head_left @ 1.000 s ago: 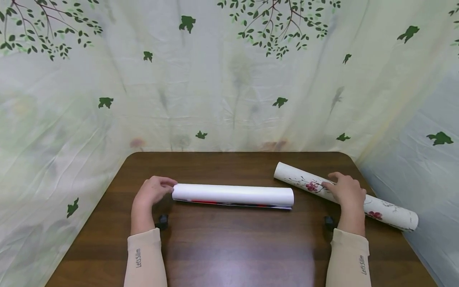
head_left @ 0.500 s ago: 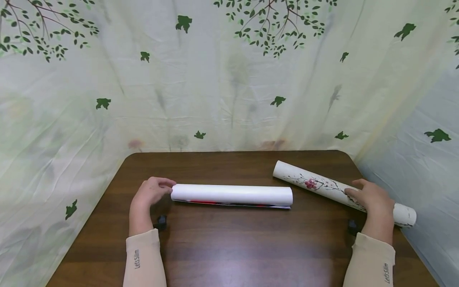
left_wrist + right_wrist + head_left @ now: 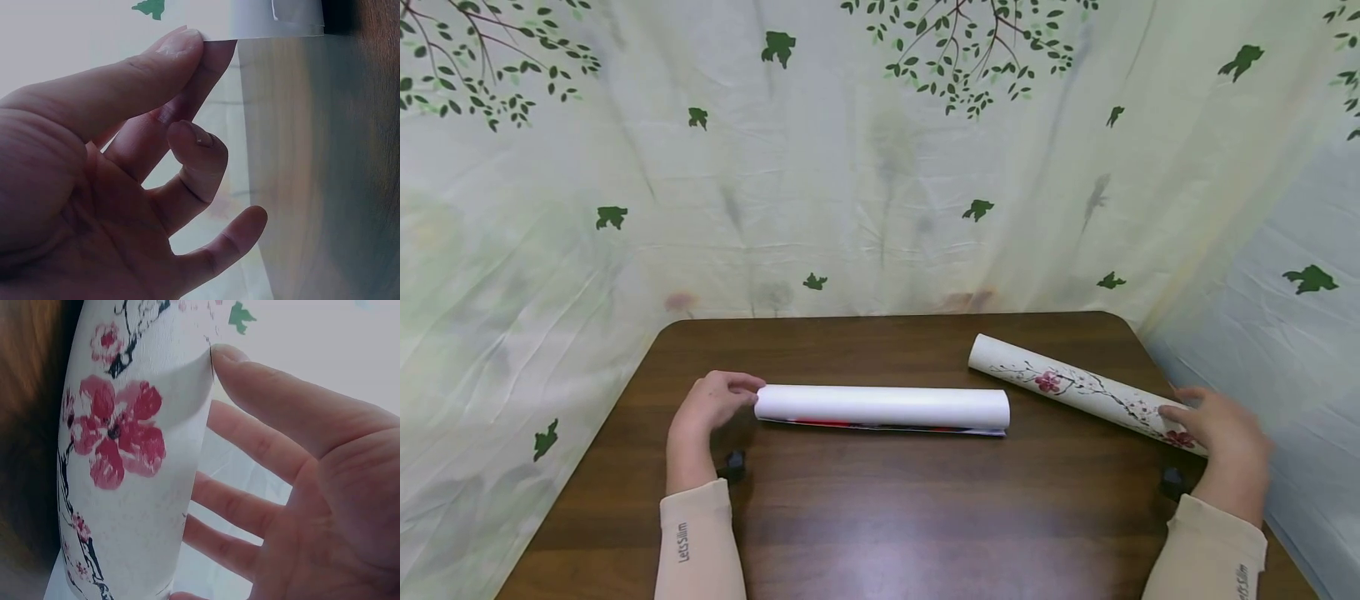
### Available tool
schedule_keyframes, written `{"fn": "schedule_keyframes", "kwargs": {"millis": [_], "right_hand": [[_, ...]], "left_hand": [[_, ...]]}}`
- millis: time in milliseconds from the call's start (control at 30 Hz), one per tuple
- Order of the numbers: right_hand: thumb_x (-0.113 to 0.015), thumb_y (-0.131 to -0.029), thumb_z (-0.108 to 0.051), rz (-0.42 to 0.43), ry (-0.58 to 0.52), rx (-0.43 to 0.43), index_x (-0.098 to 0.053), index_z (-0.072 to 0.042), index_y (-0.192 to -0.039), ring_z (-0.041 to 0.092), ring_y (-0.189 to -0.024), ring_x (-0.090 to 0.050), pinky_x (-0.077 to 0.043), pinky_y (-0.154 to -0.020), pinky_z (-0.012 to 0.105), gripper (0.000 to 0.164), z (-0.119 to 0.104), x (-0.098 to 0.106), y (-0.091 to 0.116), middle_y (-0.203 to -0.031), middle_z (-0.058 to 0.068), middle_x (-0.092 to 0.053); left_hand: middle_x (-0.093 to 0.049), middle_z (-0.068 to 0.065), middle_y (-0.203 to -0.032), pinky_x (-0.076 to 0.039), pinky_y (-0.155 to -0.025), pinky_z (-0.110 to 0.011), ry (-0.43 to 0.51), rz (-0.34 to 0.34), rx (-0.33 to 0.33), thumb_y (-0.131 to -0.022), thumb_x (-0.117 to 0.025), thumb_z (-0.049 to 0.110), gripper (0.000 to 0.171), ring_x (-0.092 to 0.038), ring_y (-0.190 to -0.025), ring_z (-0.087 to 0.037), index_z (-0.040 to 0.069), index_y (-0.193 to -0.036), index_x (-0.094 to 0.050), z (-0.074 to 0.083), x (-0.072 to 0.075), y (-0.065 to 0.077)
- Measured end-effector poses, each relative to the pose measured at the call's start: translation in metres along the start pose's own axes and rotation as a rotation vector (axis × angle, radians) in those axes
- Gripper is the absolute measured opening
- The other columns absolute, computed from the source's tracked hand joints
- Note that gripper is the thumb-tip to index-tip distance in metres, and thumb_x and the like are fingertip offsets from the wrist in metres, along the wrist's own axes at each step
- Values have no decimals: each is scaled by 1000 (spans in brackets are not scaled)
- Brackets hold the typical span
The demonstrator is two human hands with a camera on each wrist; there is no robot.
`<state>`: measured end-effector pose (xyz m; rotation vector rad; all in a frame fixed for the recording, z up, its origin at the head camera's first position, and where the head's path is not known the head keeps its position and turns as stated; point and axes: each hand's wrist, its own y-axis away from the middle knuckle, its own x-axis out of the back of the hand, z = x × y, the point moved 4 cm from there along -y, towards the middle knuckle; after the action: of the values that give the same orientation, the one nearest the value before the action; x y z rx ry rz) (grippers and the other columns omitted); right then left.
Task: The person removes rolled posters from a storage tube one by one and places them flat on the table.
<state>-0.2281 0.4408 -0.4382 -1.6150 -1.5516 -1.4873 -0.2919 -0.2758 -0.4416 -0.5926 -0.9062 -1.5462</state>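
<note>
White paper roll (image 3: 883, 408) pinched, blossom-print roll (image 3: 1060, 383) loosely touched

Head view: the white paper roll lies crosswise on the brown wooden table (image 3: 887, 517), its left end at my left hand (image 3: 709, 406); the blossom-print roll slants beyond its right end, under my right hand (image 3: 1234, 433).

Left wrist view: my thumb and a fingertip pinch the white paper roll's edge.

Right wrist view: my spread, nearly straight fingers reach behind the blossom-print roll, thumb against its side.

The site was a screened work area, room type indeterminable: leaf-printed sheeting (image 3: 850, 192) enclosed a brown wood-grain worktop (image 3: 880, 508) at rear and both sides.
</note>
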Motion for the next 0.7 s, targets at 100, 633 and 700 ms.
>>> {"fn": "schedule_keyframes", "kwargs": {"millis": [100, 633, 700], "right_hand": [[-55, -103, -60, -4, 4, 9, -37, 3, -156, 69, -123, -41, -47, -90, 70, 84, 1, 2, 2, -141, 42, -51], [-57, -103, -57, -3, -4, -15, -43, 4, -152, 71, -124, -38, -48, -91, 68, 80, -3, 2, 5, -150, 48, -36], [-57, -102, -58, -5, -4, -21, -43, 3, -153, 71, -125, -38, -49, -90, 67, 81, -4, 2, 5, -150, 47, -36]], "left_hand": [[-68, -24, -140, -49, -106, -64, 1, 2, -2, -103, -67, 16, 33, -59, -129, -45, 12, -135, -73, -1, 0, 0], [-69, -24, -139, -50, -105, -62, 12, 1, 1, -103, -67, 15, 33, -59, -128, -44, 11, -135, -73, -1, -1, -1], [-69, -24, -138, -50, -104, -62, 12, 1, -1, -103, -67, 15, 33, -59, -127, -44, 11, -135, -73, 0, -1, -1]]}}
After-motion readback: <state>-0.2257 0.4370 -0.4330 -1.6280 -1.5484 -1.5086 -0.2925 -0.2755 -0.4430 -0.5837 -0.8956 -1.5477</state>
